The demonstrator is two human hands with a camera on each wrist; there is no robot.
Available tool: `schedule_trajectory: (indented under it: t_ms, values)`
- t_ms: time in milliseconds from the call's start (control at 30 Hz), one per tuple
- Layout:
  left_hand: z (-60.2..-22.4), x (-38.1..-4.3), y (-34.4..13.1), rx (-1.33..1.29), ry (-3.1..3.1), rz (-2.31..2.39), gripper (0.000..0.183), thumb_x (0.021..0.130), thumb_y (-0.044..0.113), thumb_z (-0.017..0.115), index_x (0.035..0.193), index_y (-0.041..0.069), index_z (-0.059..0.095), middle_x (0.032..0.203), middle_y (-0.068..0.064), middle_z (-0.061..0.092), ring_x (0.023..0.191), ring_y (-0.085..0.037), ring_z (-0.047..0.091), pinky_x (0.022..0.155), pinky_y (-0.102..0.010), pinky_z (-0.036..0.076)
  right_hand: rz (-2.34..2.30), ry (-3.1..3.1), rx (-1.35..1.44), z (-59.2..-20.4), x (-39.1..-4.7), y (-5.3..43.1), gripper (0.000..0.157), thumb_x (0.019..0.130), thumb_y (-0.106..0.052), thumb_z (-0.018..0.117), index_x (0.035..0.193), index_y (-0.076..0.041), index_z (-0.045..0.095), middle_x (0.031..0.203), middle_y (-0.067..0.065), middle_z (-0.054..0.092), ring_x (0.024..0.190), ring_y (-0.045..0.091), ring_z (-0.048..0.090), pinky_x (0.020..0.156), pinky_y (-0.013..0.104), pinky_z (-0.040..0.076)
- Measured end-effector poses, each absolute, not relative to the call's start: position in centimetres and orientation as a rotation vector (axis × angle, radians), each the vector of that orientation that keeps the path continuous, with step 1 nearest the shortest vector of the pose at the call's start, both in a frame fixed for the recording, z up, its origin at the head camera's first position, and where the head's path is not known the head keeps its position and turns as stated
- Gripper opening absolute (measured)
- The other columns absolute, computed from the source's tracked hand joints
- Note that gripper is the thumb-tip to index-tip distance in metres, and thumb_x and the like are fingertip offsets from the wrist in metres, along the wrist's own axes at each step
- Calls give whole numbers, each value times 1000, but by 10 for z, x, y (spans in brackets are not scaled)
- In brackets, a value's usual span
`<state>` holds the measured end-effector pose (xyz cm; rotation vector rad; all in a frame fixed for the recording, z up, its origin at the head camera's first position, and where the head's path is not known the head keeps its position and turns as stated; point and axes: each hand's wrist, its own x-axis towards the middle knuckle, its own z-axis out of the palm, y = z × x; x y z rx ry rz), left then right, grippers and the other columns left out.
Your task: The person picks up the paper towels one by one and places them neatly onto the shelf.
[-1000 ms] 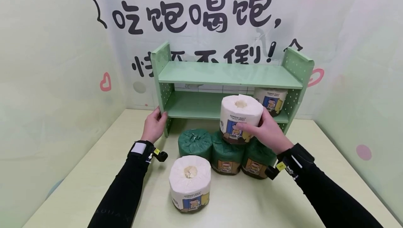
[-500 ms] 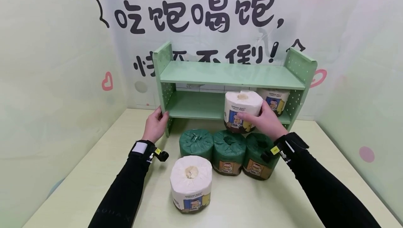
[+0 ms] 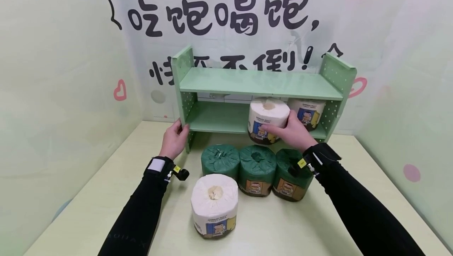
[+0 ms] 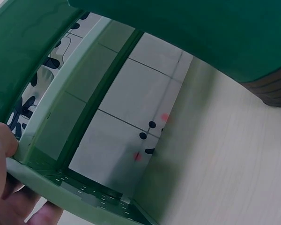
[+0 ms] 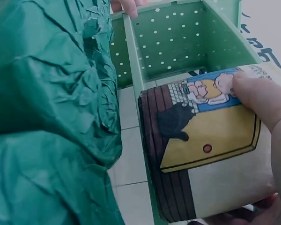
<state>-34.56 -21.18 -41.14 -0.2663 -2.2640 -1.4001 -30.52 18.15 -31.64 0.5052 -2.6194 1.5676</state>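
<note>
A white-wrapped toilet roll (image 3: 269,113) is gripped by my right hand (image 3: 296,132), thumb across its printed front, at the front edge of the middle board of a green shelf rack (image 3: 260,82). In the right wrist view the roll (image 5: 220,173) is tilted with the camera, its printed side facing me. Whether its base touches the board cannot be told. My left hand (image 3: 174,140) holds the rack's left side panel. The left wrist view shows its thumb (image 4: 3,138) and fingers on opposite sides of the panel. Another white toilet roll (image 3: 308,110) stands at the board's right end.
Three green-wrapped toilet rolls (image 3: 257,165) stand in a row on the table (image 3: 276,228) before the rack. One more white roll (image 3: 214,205) stands nearer me, in front of the left green one. A printed wall sheet (image 3: 219,12) rises behind the rack.
My right hand has carried the white toilet roll from above the green rolls up and back to the middle board, then slightly left. The left hand keeps its hold on the rack.
</note>
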Motion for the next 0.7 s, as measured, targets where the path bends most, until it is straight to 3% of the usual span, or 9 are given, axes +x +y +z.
schedule_trajectory:
  t_ms: [100,233,367,500,700]
  values:
    - [-411,-346,-212,-268,-2265,-1399,37,105,22,51,139,8,55,121,-16,63,94,-18,59,73,-38,51,1515,-2633,538,-314,-309,180,89,86,-43,77,149,-9,24,133,13,40,117,25,42,96,50,41]
    - [-412,-346,-212,-269,-2265,-1391,37,105,22,52,139,8,55,121,-15,63,95,-18,59,73,-37,51,1374,-2681,498,-314,-318,181,87,84,-51,77,145,-7,34,129,15,44,114,28,38,91,49,40]
    - [-411,-345,-212,-268,-2264,-1382,37,105,22,52,139,8,55,119,-16,64,94,-18,59,72,-37,51,1336,-2721,422,-312,-320,179,93,84,-57,74,144,-3,28,128,18,44,109,29,46,89,48,42]
    - [-411,-346,-212,-264,-2266,-1381,37,105,23,52,139,8,55,117,-15,64,91,-18,59,70,-35,50,1312,-2756,333,-311,-322,178,103,85,-60,70,146,1,13,131,21,39,109,29,48,92,48,42]
    - [-411,-346,-212,-265,-2263,-1379,38,105,23,52,140,8,54,117,-15,64,90,-19,58,69,-34,50,1250,-2775,347,-308,-329,177,95,91,-54,66,147,1,12,130,24,38,107,31,47,87,47,37]
